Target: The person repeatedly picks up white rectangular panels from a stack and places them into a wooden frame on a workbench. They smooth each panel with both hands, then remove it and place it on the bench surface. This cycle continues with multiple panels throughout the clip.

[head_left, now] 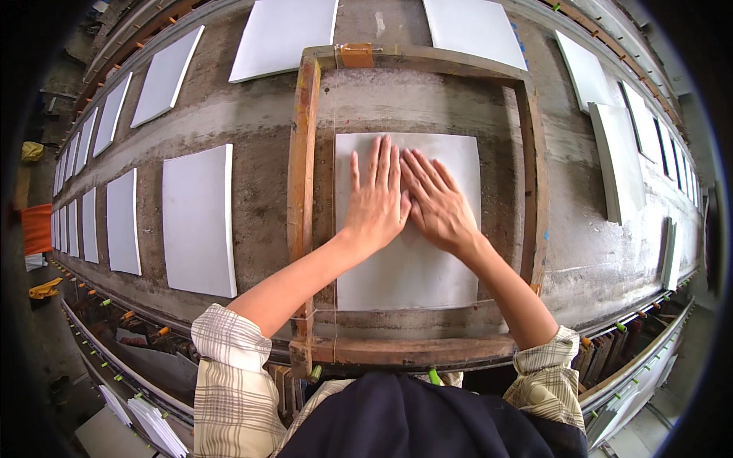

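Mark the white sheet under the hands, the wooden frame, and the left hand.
white sheet (412, 271), head view, bare lower part.
wooden frame (302, 168), head view, left rail.
left hand (376, 206), head view, back of hand.

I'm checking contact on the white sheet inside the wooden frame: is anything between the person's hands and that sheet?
Nothing visible. The left hand and right hand both lie flat, palms down, directly on the white sheet inside the wooden frame, side by side near its upper middle.
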The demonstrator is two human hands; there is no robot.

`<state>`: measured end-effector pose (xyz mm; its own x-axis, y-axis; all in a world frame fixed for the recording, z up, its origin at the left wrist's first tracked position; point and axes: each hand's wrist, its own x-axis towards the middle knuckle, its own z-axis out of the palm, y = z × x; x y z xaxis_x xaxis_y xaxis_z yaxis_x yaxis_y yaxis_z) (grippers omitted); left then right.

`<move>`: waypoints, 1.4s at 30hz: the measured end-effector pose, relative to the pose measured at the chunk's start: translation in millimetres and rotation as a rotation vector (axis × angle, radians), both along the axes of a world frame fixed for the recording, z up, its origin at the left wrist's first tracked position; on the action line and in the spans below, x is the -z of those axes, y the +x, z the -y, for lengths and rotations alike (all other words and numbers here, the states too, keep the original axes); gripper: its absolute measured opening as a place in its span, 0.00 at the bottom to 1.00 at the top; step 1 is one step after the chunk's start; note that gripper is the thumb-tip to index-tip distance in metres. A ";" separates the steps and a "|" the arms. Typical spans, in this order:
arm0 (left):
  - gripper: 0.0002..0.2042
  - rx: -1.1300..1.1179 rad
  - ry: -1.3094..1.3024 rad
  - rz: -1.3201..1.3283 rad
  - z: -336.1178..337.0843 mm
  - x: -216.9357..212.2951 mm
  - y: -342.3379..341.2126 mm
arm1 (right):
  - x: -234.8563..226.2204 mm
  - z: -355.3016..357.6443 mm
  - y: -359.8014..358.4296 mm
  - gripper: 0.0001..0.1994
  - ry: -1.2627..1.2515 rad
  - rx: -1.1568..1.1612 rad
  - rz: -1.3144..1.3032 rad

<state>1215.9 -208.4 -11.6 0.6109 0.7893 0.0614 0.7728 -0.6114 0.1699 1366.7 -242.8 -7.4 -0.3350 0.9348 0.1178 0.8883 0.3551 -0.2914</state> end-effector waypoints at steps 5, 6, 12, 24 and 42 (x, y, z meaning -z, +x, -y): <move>0.32 -0.074 0.066 0.108 -37.6 6.1 13.0 | 4.7 -44.4 9.3 0.26 0.068 0.034 0.006; 0.32 -0.110 0.072 0.116 -38.7 7.9 14.6 | 5.7 -47.4 9.3 0.26 0.070 0.060 0.003; 0.33 -0.349 0.156 0.112 -49.2 17.8 20.3 | 23.0 -56.5 14.2 0.28 0.169 0.354 0.017; 0.38 -0.363 0.147 0.250 -41.5 32.7 -5.9 | 21.6 -46.4 16.5 0.31 0.102 0.722 -0.110; 0.49 -0.227 0.141 0.150 48.1 22.1 -47.9 | 24.2 66.5 8.0 0.31 0.169 0.612 -0.031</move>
